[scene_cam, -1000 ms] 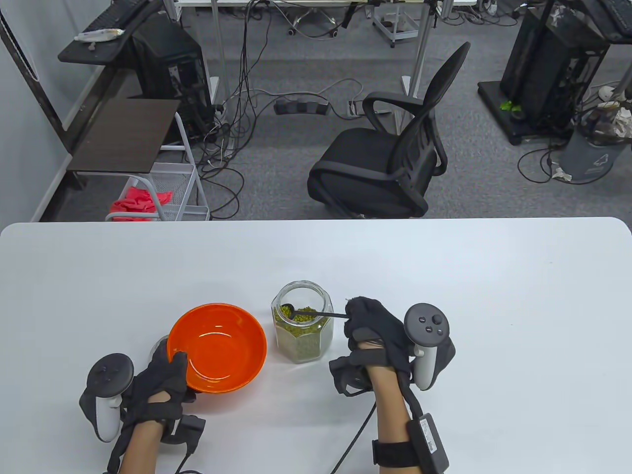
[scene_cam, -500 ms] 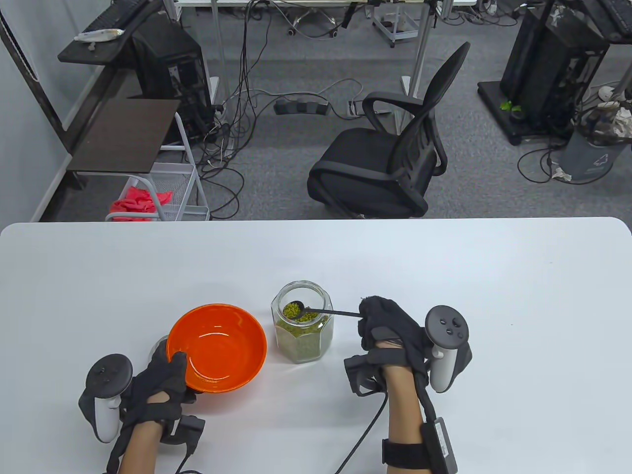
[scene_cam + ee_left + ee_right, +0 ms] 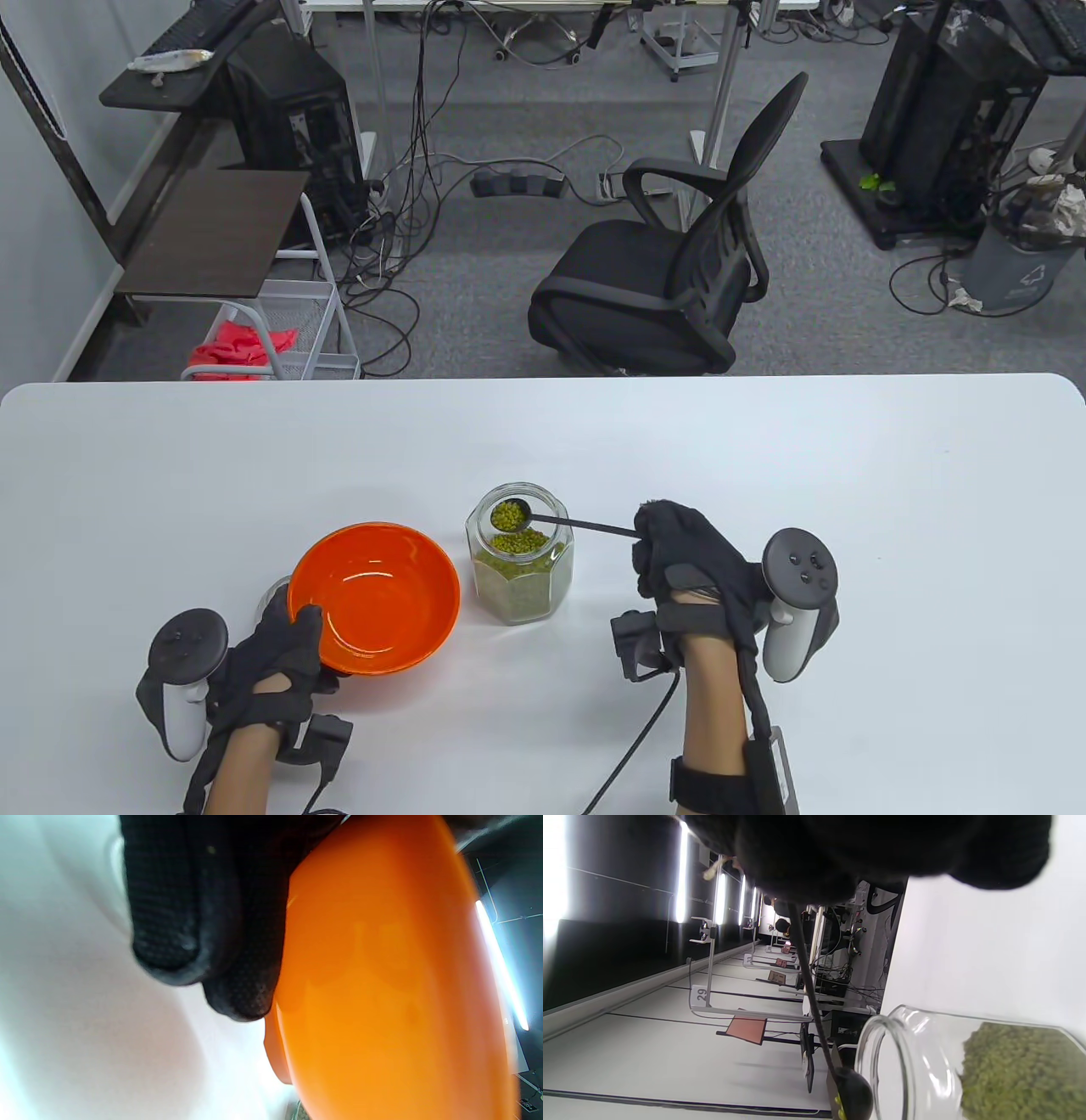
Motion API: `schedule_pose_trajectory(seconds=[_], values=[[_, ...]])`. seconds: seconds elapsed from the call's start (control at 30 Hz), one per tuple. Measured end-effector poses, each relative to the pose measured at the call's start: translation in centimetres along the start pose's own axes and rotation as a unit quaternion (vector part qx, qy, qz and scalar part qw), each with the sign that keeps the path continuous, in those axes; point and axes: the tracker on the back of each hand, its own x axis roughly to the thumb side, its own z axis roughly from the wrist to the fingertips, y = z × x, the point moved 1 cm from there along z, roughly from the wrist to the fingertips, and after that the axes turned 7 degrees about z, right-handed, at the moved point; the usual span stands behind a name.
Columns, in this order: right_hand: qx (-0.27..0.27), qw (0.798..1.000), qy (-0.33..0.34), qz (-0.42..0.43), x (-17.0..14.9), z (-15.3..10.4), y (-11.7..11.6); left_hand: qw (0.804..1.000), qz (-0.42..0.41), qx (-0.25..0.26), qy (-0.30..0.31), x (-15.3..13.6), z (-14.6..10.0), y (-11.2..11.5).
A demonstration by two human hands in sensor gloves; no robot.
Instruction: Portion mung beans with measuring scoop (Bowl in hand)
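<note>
1. Beyond the white bench (image 3: 764, 475) stand a black office chair (image 3: 670, 272), a wire cart with a dark top (image 3: 229, 238), and loose cables on the grey floor; a bin (image 3: 1018, 263) sits at the far right
2. On the bench the glass jar (image 3: 519, 560) of mung beans (image 3: 513, 586) stands just right of the orange bowl (image 3: 373, 594), close but apart
3. The left hand (image 3: 271, 654) grips the bowl at its near-left rim, thumb over the edge, fingers curled beneath
4. The right hand (image 3: 679, 552) pinches the far end of the black measuring scoop (image 3: 543, 519); its cup, heaped with beans, sits at the jar's mouth, handle running right to the fingers
5. The left wrist view shows fingertips (image 3: 237, 997) pressed against the bowl's underside (image 3: 382, 984), hidden from above
6. The right wrist view shows the scoop's cup (image 3: 852, 1090) from below, just outside the jar rim (image 3: 878, 1052); whether they touch cannot be told
</note>
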Motion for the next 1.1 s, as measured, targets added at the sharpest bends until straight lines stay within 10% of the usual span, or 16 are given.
schedule_pose_trajectory(seconds=[1.1], values=[[0.199, 0.971, 0.05, -0.126, -0.5, -1.5, -10.4, 1.0, -0.008, -0.006, 0.006, -0.1, 0.1, 0.1]])
